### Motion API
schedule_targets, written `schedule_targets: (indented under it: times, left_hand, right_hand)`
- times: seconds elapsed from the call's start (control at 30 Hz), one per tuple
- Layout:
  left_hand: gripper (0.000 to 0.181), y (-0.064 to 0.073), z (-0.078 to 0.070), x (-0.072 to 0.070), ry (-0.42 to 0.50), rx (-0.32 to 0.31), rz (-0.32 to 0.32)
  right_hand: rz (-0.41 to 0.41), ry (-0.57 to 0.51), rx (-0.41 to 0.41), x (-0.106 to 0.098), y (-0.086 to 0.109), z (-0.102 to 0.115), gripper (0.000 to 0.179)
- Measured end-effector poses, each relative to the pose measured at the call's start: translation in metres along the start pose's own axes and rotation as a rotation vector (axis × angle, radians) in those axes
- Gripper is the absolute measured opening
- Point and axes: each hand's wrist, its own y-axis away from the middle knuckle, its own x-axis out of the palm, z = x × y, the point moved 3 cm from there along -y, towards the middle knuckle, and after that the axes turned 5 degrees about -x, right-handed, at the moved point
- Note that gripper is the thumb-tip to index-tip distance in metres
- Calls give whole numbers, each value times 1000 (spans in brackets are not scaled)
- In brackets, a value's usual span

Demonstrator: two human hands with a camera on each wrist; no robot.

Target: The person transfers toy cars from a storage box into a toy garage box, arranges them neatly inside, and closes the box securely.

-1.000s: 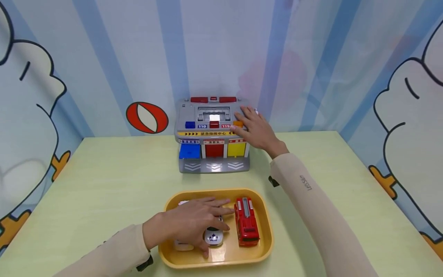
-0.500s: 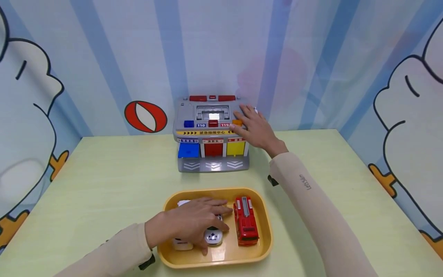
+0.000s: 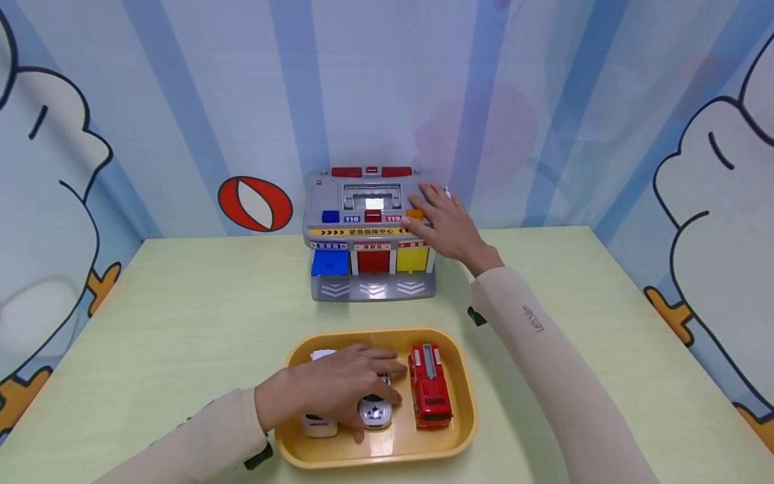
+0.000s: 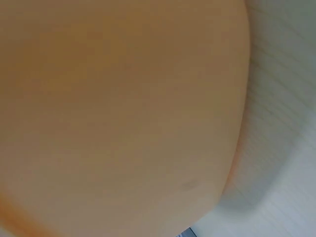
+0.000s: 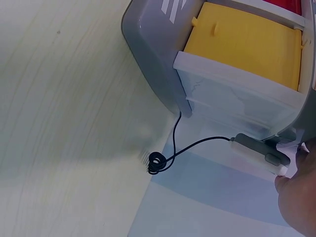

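Note:
My left hand (image 3: 331,388) reaches into the yellow tray (image 3: 284,447), its thumb and fingers around a white toy police car (image 3: 376,412). The hand hides most of that car. Beside it, partly under the hand, lies another white toy vehicle (image 3: 320,426). A red toy fire truck (image 3: 431,390) lies at the tray's right. My right hand (image 3: 450,225) rests with spread fingers on the top right corner of a grey toy emergency station (image 3: 373,232). Skin fills most of the left wrist view.
The station's blue door (image 3: 330,263) is raised; its red and yellow (image 5: 247,42) doors are down. A white and grey piece (image 5: 259,153) with a coiled black cord (image 5: 157,163) hangs at its right side. Behind the table (image 3: 211,309) stands a striped blue curtain (image 3: 375,81).
The police car has shifted and turned slightly under my left hand. My right hand stays on the station.

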Motion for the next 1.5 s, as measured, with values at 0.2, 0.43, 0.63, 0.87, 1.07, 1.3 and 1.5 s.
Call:
schedule_targets:
  times: [0.2, 0.43, 0.63, 0.87, 1.07, 1.3, 1.5]
  left_hand:
    - [54, -1, -1, 1, 8, 26, -27]
    - [49, -3, -4, 3, 23, 38, -31]
    - [49, -4, -5, 3, 36, 45, -28]
    - [45, -4, -7, 4, 34, 46, -33]
    - [36, -6, -9, 5, -24, 53, -65]
    - [34, -7, -9, 6, -23, 36, -61]
    - [36, -5, -8, 2, 3, 25, -71]
  right_hand:
    - [-3, 9, 3, 0, 0, 0, 74]
    - [-1, 4, 3, 1, 0, -1, 74]
    - [-7, 6, 7, 1, 0, 0, 73]
    - [-13, -4, 5, 1, 0, 0, 74]
    - [-16, -7, 1, 1, 0, 0, 74]
    - [-7, -25, 12, 2, 0, 1, 74]
    - [-18, -21, 6, 2, 1, 0, 74]
